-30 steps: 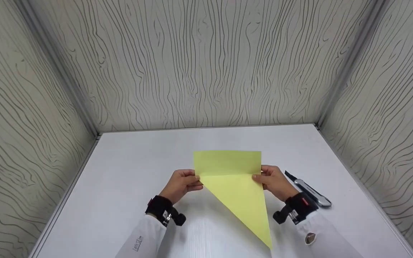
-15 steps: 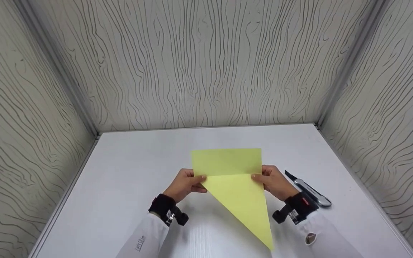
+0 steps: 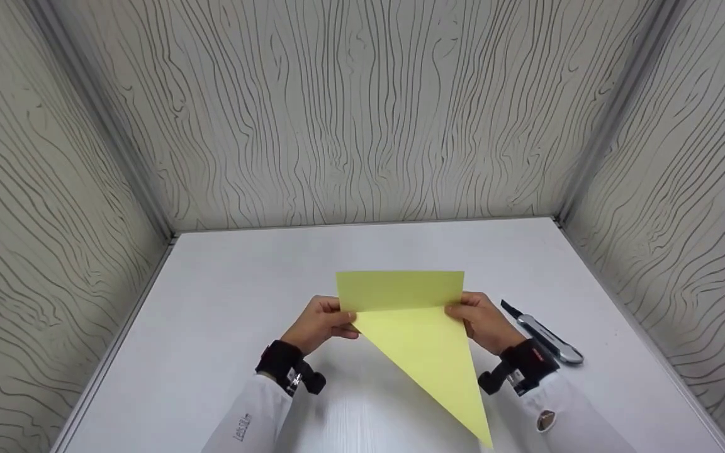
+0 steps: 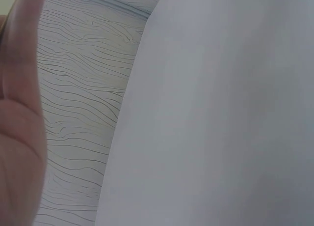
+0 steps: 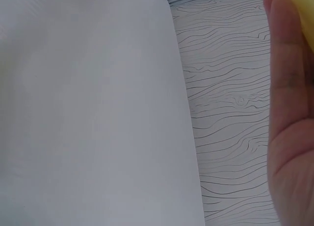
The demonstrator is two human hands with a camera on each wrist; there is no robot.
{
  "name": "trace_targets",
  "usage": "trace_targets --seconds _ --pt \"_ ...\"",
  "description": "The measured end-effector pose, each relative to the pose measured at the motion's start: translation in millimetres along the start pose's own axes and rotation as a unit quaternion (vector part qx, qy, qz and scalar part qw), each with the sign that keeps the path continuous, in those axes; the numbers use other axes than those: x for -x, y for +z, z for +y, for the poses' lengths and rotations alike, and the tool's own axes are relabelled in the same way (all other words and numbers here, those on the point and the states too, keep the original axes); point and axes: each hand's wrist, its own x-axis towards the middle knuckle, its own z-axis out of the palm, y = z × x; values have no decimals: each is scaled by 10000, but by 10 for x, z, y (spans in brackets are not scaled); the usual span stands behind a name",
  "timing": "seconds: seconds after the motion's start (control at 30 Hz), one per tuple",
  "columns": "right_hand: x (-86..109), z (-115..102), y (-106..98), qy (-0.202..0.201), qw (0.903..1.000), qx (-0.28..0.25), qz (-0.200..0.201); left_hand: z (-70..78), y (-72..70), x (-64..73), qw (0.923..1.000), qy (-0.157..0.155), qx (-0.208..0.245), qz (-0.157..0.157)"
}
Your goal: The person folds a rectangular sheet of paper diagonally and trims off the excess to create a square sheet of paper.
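Note:
A sheet of yellow paper (image 3: pixel 422 352) is held up above the white table in the head view. A crease crosses it, with a rectangular band above and a pointed triangular part hanging below toward the lower right. My left hand (image 3: pixel 318 324) pinches its left edge near the crease, thumb on the front face. At the right edge, my right hand (image 3: pixel 487 322) pinches the paper at about the same height. In the right wrist view a corner of the yellow paper (image 5: pixel 306 7) shows beside the fingers. The fingers behind the sheet are partly hidden.
A utility knife (image 3: pixel 545 336) with a grey handle and dark blade lies on the white table (image 3: pixel 230 277), just right of my right hand. Wood-patterned panels (image 3: pixel 362 113) enclose the table at the back and both sides.
The paper's upper band tips a little and its top edge sits lower than half a second ago. The lower point has swung slightly right and down. Both hands keep their pinch.

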Motion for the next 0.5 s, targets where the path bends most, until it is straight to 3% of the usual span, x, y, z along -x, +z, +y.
trace_targets --seconds 0.3,0.5 --pt "2 29 -10 -46 9998 -144 114 8 -16 12 9988 41 387 -290" --pt "9 37 -14 -20 9997 -102 223 1 -7 17 9989 160 309 -327"
